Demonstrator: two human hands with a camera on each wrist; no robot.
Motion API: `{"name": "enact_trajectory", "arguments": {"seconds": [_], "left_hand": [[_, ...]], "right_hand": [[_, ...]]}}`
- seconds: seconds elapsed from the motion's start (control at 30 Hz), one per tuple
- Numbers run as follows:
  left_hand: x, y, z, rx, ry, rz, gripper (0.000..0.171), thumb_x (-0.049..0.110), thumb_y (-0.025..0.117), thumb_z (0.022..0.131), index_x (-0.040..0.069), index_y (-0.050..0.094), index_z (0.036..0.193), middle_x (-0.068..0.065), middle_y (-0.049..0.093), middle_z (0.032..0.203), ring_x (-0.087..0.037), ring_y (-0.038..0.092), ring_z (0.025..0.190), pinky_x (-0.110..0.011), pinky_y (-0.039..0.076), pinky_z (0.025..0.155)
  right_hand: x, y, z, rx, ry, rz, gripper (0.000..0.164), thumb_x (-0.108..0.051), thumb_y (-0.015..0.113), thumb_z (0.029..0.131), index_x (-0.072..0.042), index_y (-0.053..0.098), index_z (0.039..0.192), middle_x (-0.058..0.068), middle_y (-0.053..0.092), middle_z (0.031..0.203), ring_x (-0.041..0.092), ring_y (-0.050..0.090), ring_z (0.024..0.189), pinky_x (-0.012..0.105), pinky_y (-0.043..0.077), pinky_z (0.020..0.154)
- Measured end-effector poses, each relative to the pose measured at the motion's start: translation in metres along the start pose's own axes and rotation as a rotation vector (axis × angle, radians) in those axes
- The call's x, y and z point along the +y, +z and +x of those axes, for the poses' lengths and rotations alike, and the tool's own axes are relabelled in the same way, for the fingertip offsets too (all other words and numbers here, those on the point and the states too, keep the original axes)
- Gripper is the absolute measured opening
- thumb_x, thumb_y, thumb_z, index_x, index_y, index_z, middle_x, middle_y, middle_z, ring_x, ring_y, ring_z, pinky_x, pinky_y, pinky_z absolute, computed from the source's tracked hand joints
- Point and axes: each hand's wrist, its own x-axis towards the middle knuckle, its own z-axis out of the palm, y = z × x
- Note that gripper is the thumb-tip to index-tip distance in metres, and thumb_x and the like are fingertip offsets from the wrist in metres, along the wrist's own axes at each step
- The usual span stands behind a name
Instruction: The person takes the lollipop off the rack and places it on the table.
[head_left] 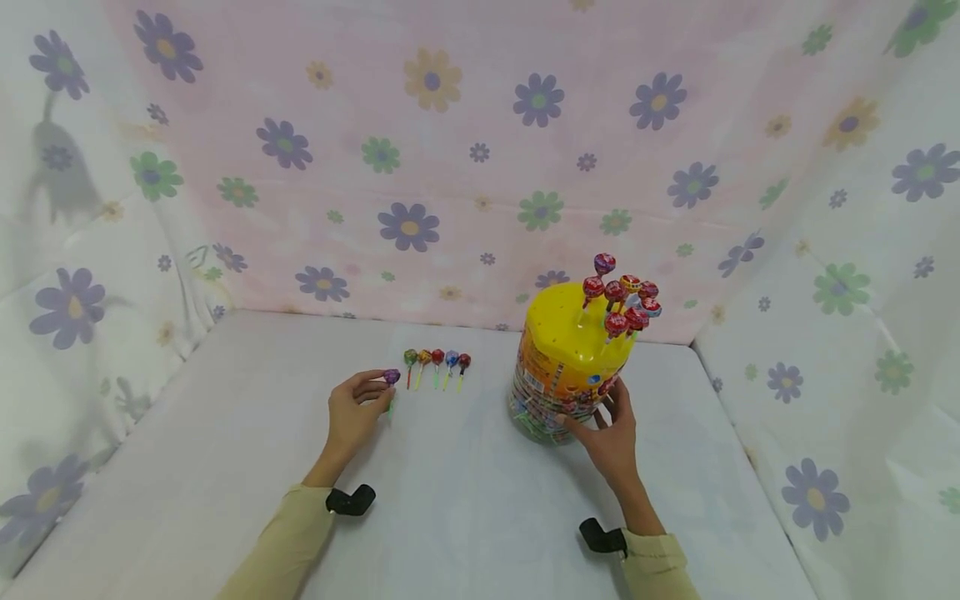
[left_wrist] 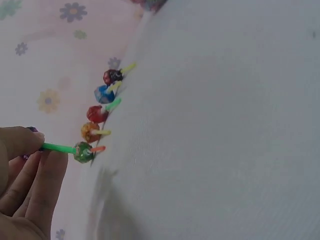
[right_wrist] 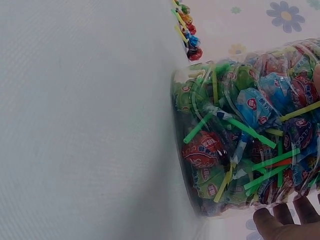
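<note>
My left hand [head_left: 356, 414] pinches a purple-wrapped lollipop [head_left: 392, 377] between thumb and fingers, left of a row of lollipops. In the left wrist view its green stick [left_wrist: 60, 148] points right, overlapping a green-wrapped lollipop [left_wrist: 83, 152]. My right hand [head_left: 615, 442] holds the lower right side of a clear jar [head_left: 536, 379] with a yellow lid [head_left: 558, 321], thumb at the front. Several red-wrapped lollipops [head_left: 615, 323] stick up from the lid. Through the clear wall in the right wrist view, wrapped lollipops [right_wrist: 255, 107] with coloured sticks fill the jar.
Several lollipops [head_left: 437, 357] lie side by side on the white table [head_left: 465, 492], heads away from me, between my left hand and the jar. A flower-patterned cloth [head_left: 480, 183] rises behind the table and along both sides.
</note>
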Motion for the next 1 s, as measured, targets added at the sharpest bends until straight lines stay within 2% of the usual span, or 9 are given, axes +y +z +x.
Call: {"name": "enact_trajectory", "arguments": {"seconds": [0.2, 0.33, 0.47, 0.63, 0.87, 1.0], "left_hand": [[-0.013, -0.005, 0.018, -0.018, -0.055, 0.099, 0.031, -0.002, 0.075, 0.088, -0.007, 0.068, 0.118, -0.029, 0.073, 0.101, -0.021, 0.075, 0.082, -0.012, 0.056, 0.064], [-0.019, -0.003, 0.03, -0.045, -0.084, 0.158, 0.032, 0.002, 0.075, 0.09, -0.006, 0.068, 0.12, -0.027, 0.074, 0.104, -0.028, 0.075, 0.089, -0.01, 0.054, 0.066], [-0.022, 0.001, 0.042, -0.069, -0.114, 0.179, 0.032, 0.005, 0.074, 0.092, -0.006, 0.066, 0.122, -0.027, 0.073, 0.108, -0.034, 0.074, 0.096, -0.012, 0.055, 0.069], [-0.022, 0.005, 0.057, -0.065, -0.12, 0.223, 0.031, 0.004, 0.073, 0.092, -0.008, 0.066, 0.12, -0.028, 0.073, 0.107, -0.036, 0.074, 0.096, -0.014, 0.057, 0.069], [-0.029, 0.009, 0.068, -0.054, -0.131, 0.262, 0.03, 0.004, 0.072, 0.092, -0.008, 0.067, 0.119, -0.028, 0.073, 0.106, -0.037, 0.074, 0.095, -0.021, 0.059, 0.071], [-0.027, 0.01, 0.072, -0.064, -0.141, 0.288, 0.03, 0.003, 0.072, 0.091, -0.009, 0.067, 0.118, -0.028, 0.073, 0.105, -0.036, 0.074, 0.093, -0.023, 0.06, 0.069]], "right_hand": [[-0.001, 0.0, 0.0, -0.005, -0.016, -0.006, 0.095, -0.004, 0.082, 0.085, -0.007, 0.024, 0.159, 0.019, 0.033, 0.16, 0.043, 0.034, 0.147, 0.061, 0.031, 0.119], [0.0, -0.001, 0.0, -0.006, -0.024, -0.019, 0.095, -0.005, 0.083, 0.084, -0.008, 0.024, 0.159, 0.02, 0.033, 0.16, 0.044, 0.034, 0.147, 0.061, 0.032, 0.118], [0.001, -0.001, 0.0, -0.005, -0.01, -0.027, 0.095, -0.005, 0.082, 0.085, -0.008, 0.023, 0.16, 0.019, 0.032, 0.16, 0.044, 0.034, 0.147, 0.06, 0.032, 0.118], [0.001, -0.002, 0.001, -0.005, -0.012, -0.021, 0.095, -0.005, 0.082, 0.085, -0.008, 0.024, 0.159, 0.019, 0.033, 0.16, 0.044, 0.034, 0.147, 0.061, 0.032, 0.118], [-0.002, -0.001, -0.001, -0.013, 0.038, -0.024, 0.097, -0.007, 0.083, 0.085, -0.009, 0.022, 0.16, 0.016, 0.03, 0.163, 0.041, 0.032, 0.149, 0.058, 0.031, 0.12], [-0.002, -0.002, -0.001, -0.011, 0.036, -0.019, 0.098, -0.007, 0.083, 0.085, -0.009, 0.021, 0.16, 0.016, 0.03, 0.163, 0.041, 0.032, 0.149, 0.058, 0.031, 0.12]]}}
